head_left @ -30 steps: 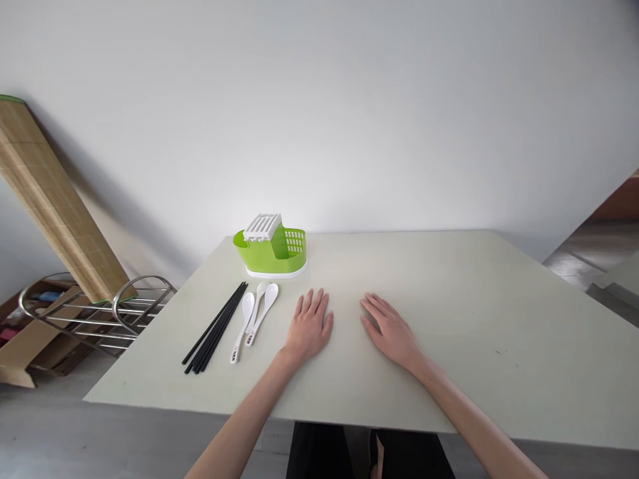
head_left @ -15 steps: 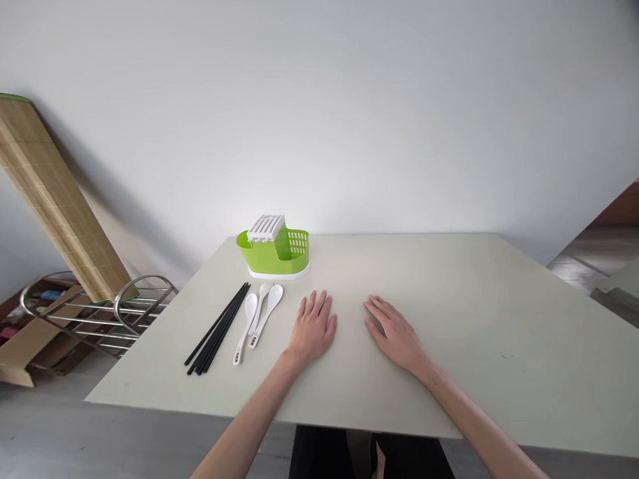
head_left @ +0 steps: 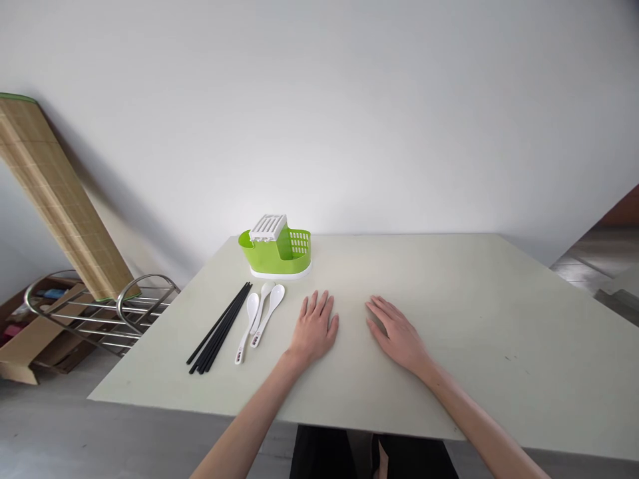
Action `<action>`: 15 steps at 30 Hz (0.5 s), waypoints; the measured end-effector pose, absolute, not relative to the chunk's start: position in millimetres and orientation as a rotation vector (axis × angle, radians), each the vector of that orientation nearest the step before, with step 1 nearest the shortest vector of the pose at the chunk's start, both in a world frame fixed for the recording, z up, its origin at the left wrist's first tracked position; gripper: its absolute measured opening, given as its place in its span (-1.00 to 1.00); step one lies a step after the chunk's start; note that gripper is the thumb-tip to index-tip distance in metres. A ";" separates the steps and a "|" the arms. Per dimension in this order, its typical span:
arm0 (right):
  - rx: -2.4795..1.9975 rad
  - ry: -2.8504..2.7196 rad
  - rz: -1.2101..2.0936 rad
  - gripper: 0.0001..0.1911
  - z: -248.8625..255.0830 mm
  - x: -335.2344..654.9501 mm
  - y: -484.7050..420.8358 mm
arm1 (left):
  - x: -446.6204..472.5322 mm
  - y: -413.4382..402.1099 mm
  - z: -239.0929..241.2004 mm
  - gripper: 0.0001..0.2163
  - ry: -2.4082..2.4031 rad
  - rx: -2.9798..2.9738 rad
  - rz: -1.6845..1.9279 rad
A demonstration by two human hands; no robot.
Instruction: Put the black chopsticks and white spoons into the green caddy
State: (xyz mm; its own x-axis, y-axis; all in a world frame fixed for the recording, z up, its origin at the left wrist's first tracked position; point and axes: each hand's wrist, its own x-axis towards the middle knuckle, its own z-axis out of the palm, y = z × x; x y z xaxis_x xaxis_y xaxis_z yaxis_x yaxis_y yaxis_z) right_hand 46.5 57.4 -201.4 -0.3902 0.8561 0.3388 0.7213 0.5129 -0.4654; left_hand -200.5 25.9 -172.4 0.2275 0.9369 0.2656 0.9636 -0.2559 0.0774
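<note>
My left hand lies palm down on the pale table, fingers slightly spread and holding nothing. To its right, my right hand also rests flat on the tabletop, fingers stretched out. Just left of my left hand are three white spoons, their bowls pointing away from me. Several black chopsticks lie in a loose bundle further left. Behind the spoons stands a green plastic cutlery holder with a white slotted top and a white base. Neither hand touches these things.
A white wall runs along the table's back edge. Left of the table, a rolled bamboo mat leans over a metal rack. A cardboard box sits on the floor beside it.
The whole view has shifted very slightly. Both hands, the spoons, the chopsticks and the holder keep their places on the table.
</note>
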 end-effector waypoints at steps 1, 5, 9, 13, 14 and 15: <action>-1.286 -2.219 0.329 -0.46 -200.9 46.5 57.3 | -200.2 25.6 -172.2 -0.49 -1.850 -2.378 -0.398; -1.283 -2.217 0.339 -0.45 -200.4 47.0 57.0 | -200.1 25.4 -172.2 -0.49 -1.853 -2.380 -0.378; -1.267 -2.204 0.335 -0.46 -201.3 47.6 57.0 | -202.9 23.1 -174.3 -0.49 -1.819 -2.395 -0.386; -1.268 -2.213 0.337 -0.45 -201.4 48.3 57.2 | -207.9 10.3 -176.8 -0.48 -1.744 -2.420 -0.372; -1.270 -2.215 0.341 -0.45 -201.4 48.5 57.1 | -209.2 4.9 -177.1 -0.48 -1.722 -2.429 -0.358; -1.273 -2.217 0.345 -0.45 -201.3 48.7 57.1 | -210.3 -1.3 -177.1 -0.47 -1.699 -2.442 -0.339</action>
